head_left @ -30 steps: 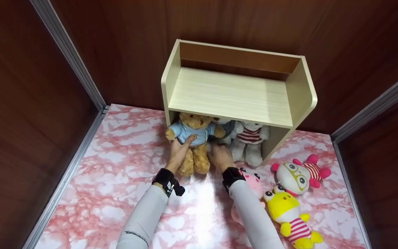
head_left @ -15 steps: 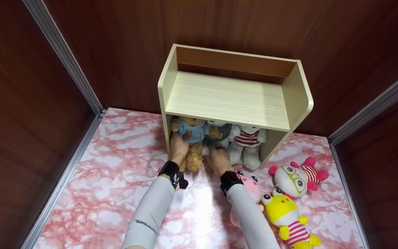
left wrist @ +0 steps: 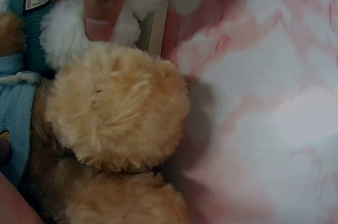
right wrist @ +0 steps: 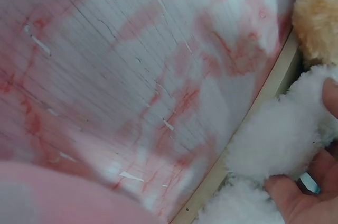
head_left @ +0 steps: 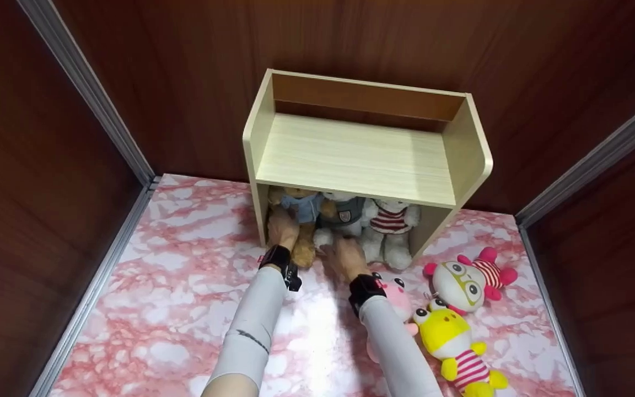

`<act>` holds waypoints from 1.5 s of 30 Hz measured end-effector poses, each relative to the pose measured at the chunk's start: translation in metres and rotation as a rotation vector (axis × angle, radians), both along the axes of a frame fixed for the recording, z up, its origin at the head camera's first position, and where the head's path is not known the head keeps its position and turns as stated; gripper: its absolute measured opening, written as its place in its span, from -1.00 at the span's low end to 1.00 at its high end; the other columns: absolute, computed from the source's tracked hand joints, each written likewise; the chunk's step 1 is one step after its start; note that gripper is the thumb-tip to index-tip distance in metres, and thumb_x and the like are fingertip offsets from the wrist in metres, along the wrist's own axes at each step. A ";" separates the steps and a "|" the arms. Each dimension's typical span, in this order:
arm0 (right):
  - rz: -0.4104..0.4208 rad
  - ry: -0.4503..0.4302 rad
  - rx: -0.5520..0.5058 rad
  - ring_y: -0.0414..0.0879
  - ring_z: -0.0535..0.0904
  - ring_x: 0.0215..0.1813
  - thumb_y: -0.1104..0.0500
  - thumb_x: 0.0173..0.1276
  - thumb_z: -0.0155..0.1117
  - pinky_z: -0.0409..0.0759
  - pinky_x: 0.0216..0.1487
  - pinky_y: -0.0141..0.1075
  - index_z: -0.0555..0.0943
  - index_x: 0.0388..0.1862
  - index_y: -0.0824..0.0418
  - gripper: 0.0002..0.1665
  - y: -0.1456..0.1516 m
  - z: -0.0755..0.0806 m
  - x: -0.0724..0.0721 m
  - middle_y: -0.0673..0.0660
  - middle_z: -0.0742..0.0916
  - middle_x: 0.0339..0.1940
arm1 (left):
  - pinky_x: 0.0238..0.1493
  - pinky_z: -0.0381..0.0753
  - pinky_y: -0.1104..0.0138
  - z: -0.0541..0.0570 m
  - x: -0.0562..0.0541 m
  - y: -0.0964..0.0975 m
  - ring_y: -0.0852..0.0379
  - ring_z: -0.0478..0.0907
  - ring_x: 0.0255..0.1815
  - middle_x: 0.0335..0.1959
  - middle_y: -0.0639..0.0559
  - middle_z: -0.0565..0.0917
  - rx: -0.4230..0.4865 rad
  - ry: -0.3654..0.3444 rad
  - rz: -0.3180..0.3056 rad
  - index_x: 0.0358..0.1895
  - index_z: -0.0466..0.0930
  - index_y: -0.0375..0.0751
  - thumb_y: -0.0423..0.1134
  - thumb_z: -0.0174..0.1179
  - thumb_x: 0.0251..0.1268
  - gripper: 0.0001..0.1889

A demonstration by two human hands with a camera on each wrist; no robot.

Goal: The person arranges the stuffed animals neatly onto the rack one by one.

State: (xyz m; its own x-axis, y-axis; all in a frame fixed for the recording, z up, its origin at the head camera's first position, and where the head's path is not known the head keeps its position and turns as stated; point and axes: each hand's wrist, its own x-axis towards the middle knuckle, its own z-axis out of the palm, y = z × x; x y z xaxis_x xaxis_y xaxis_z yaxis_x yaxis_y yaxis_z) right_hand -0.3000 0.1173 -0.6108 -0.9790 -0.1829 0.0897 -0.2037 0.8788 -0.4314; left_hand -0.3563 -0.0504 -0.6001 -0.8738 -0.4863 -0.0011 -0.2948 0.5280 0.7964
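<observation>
A brown teddy bear (head_left: 306,212) in a light blue top sits at the left end of the shelf's lower compartment. My left hand (head_left: 283,227) grips its side, the thumb on the blue top; its other fingers are hidden. Beside it sits a white plush bear (head_left: 345,215) in a dark teal top with a badge. My right hand (head_left: 348,258) holds a white fluffy foot (right wrist: 274,139) of that bear, digits on either side. The brown bear's furry foot (left wrist: 119,108) points outward in the left wrist view. Both bears' heads are partly hidden under the shelf board.
A white plush toy (head_left: 389,231) in a red-striped top sits right in the pale wooden shelf (head_left: 356,157). On the pink marbled surface (head_left: 157,309) lie a pink plush (head_left: 394,298), a yellow frog plush (head_left: 452,342) and a pink-and-white plush with glasses (head_left: 466,284). Dark wooden panels surround it.
The brown bear has gone back and left into the compartment, my left hand moving with it. More of the teal-topped bear now shows. My right hand stays low by its feet.
</observation>
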 end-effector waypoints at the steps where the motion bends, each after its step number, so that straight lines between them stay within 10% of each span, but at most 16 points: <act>1: 0.002 -0.001 -0.002 0.38 0.70 -0.13 -0.07 0.50 0.31 0.65 -0.05 0.18 0.66 -0.09 0.29 -0.60 0.000 -0.001 0.000 0.39 0.76 -0.26 | -0.04 0.62 -0.22 -0.002 0.000 0.000 -0.44 0.66 -0.07 -0.18 -0.39 0.70 0.007 0.017 0.007 -0.02 0.56 -0.37 -0.12 0.09 0.58 -0.69; 10: 0.011 -0.012 -0.011 0.37 0.69 -0.04 -0.04 0.50 0.32 0.63 0.06 0.16 0.64 0.07 0.26 -0.59 0.001 -0.004 0.001 0.36 0.77 -0.20 | 0.13 0.61 -0.06 -0.016 0.032 0.007 -0.33 0.64 0.07 0.05 -0.37 0.65 0.118 0.293 0.083 0.30 0.39 -0.46 -0.21 0.26 0.47 -0.49; 17: 0.004 0.005 0.009 0.41 0.67 -0.02 -0.03 0.49 0.34 0.62 0.04 0.18 0.65 0.04 0.26 -0.61 0.006 -0.005 0.000 0.40 0.77 -0.16 | 0.11 0.60 -0.17 -0.027 0.061 0.020 -0.38 0.55 0.18 0.41 -0.53 0.30 -0.164 0.418 -0.033 0.41 0.33 -0.53 -0.32 0.33 0.36 -0.36; 22: -0.013 0.013 0.000 0.44 0.67 -0.05 -0.02 0.46 0.37 0.62 0.00 0.21 0.66 -0.02 0.27 -0.62 0.013 -0.006 -0.002 0.44 0.77 -0.16 | 0.36 0.35 -0.30 -0.035 0.084 0.022 -0.50 0.25 0.48 0.52 -0.43 0.23 -0.330 0.428 -0.216 0.32 0.60 -0.09 -0.34 0.36 0.27 -0.49; 28: -0.020 0.033 0.019 0.43 0.69 -0.10 -0.01 0.40 0.42 0.64 -0.05 0.21 0.67 0.03 0.26 -0.59 0.018 -0.007 -0.007 0.46 0.76 -0.18 | 0.41 0.17 -0.42 -0.050 0.068 0.019 -0.64 0.03 0.52 0.59 -0.51 0.03 -0.551 0.388 -0.421 0.38 0.61 0.16 -0.17 0.14 0.49 -0.56; 34: 0.011 0.024 0.017 0.42 0.70 -0.08 -0.01 0.44 0.39 0.64 -0.03 0.20 0.66 0.11 0.26 -0.57 0.015 -0.003 -0.006 0.43 0.77 -0.20 | 0.39 0.20 -0.40 -0.062 0.048 0.018 -0.65 0.08 0.50 0.60 -0.55 -0.02 -0.596 0.312 -0.406 0.46 0.52 0.16 -0.01 -0.11 0.64 -0.55; 45: 0.064 0.030 0.011 0.40 0.70 -0.09 0.01 0.45 0.37 0.65 -0.03 0.18 0.62 0.04 0.26 -0.63 0.004 -0.003 0.000 0.42 0.76 -0.21 | 0.36 0.30 -0.33 -0.048 0.030 -0.003 -0.60 0.08 0.52 0.61 -0.43 0.08 -0.578 0.154 -0.398 0.43 0.55 0.08 0.00 -0.08 0.62 -0.54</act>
